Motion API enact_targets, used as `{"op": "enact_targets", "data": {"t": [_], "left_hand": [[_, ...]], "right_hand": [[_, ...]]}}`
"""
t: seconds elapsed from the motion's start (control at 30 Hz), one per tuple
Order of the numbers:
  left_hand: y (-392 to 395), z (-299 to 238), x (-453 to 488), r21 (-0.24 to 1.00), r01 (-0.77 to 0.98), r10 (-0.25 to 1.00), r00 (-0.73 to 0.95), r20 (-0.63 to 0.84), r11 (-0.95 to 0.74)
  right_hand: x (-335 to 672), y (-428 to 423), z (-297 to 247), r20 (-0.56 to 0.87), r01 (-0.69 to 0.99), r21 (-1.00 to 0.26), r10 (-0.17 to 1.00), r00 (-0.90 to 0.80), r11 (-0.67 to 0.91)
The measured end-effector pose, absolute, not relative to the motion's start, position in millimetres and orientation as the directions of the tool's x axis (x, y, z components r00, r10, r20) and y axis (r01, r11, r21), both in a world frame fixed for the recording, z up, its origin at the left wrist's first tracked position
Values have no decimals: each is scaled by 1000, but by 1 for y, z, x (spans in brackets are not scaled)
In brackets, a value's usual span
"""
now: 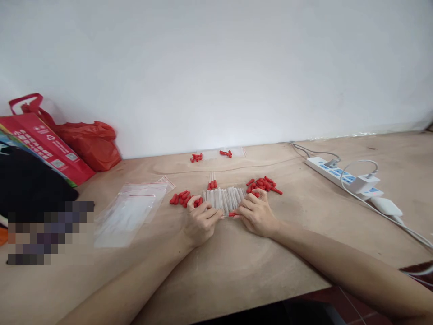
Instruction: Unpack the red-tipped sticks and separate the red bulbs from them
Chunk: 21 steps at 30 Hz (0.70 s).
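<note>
My left hand (203, 217) is closed in a pinch on a clear glass dropper tube (226, 215) held level above the table. My right hand (257, 214) pinches a red rubber bulb (232, 214), which meets the tube's right end; how far it sits over the tube is hidden. Just beyond my fingers lies a row of clear tubes (223, 198). Loose red bulbs form a left pile (182, 197), partly behind my left hand, and a right pile (265, 184) beyond my right hand. Several droppers with bulbs fitted (212, 184) lie behind the row.
Clear zip bags (130, 212) lie flat on the left of the wooden table (216, 280). Another bag with red-bulbed droppers (211, 155) is near the wall. Red bags (89, 144) and a black item (30, 185) stand far left. A power strip (333, 174) with chargers and cables occupies the right.
</note>
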<state>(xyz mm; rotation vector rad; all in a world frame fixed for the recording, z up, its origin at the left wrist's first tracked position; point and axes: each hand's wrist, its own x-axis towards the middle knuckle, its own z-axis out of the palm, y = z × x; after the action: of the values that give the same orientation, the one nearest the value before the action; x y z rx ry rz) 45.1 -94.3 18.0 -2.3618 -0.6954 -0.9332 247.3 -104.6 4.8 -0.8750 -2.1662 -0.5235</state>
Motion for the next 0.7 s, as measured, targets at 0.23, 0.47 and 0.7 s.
{"op": "enact_targets", "data": {"t": [0.23, 0.47, 0.7], "left_hand": [[-96, 20, 45, -239, 613, 275, 624, 732, -753], [-96, 17, 42, -252, 590, 276, 658, 701, -767], [-89, 14, 31, -134, 667, 387, 570, 724, -733]], "right_hand": [[249, -106, 5, 716, 705, 123, 430, -550, 698], [249, -107, 6, 737, 674, 108, 397, -548, 730], [270, -103, 4, 773, 739, -8, 473, -423, 673]]}}
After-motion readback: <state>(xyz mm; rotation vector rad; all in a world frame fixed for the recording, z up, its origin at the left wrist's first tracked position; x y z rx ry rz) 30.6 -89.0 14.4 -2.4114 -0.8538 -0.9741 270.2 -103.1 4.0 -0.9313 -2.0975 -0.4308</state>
